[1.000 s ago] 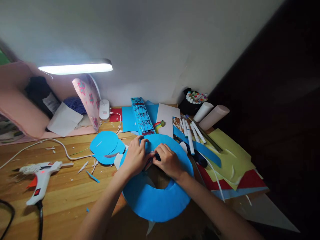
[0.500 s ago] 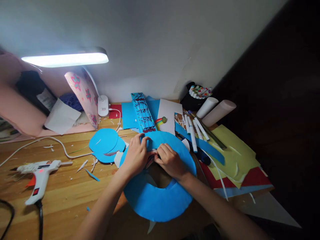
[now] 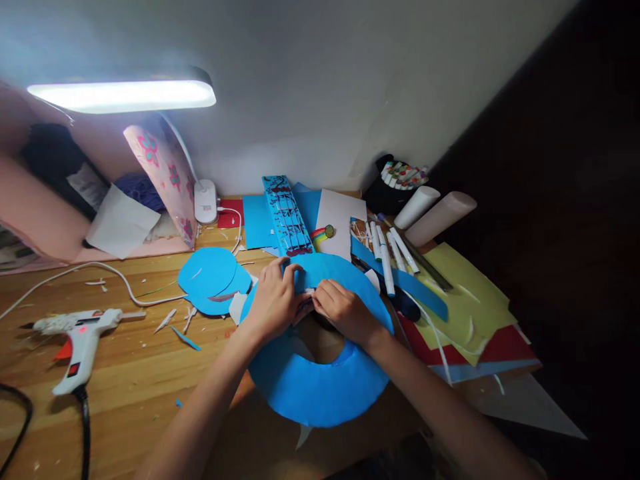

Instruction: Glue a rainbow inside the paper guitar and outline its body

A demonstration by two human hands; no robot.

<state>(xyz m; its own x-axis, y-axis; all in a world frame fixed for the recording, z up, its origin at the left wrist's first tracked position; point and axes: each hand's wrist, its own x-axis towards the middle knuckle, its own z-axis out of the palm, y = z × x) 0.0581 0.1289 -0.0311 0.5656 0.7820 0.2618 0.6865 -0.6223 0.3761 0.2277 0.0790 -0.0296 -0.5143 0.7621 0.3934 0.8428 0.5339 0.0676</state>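
Observation:
A wide blue paper ring [image 3: 320, 397] lies at the table's front, its round opening showing the wood below. My left hand [image 3: 275, 297] rests on the ring's upper left with bent fingers, its thumb and fingertips pressed at the inner edge. Close beside it, my right hand [image 3: 345, 308] is closed in a pinch on the same inner edge. Between the fingertips shows a small whitish bit, too hidden to name. A decorated blue strip [image 3: 287, 217] with dark markings reaches back from the ring's far edge.
A white hot glue gun [image 3: 83, 343] lies at left near blue paper discs [image 3: 210, 277] and paper scraps. White markers [image 3: 385, 263], a black pen holder [image 3: 385, 193] and yellow paper sheets [image 3: 460, 287] are at right. A lit lamp [image 3: 125, 95] hangs over the left.
The camera view has tilted slightly, so most things sit a little higher in the picture. Both hands stay at the ring's inner edge with almost the same grip.

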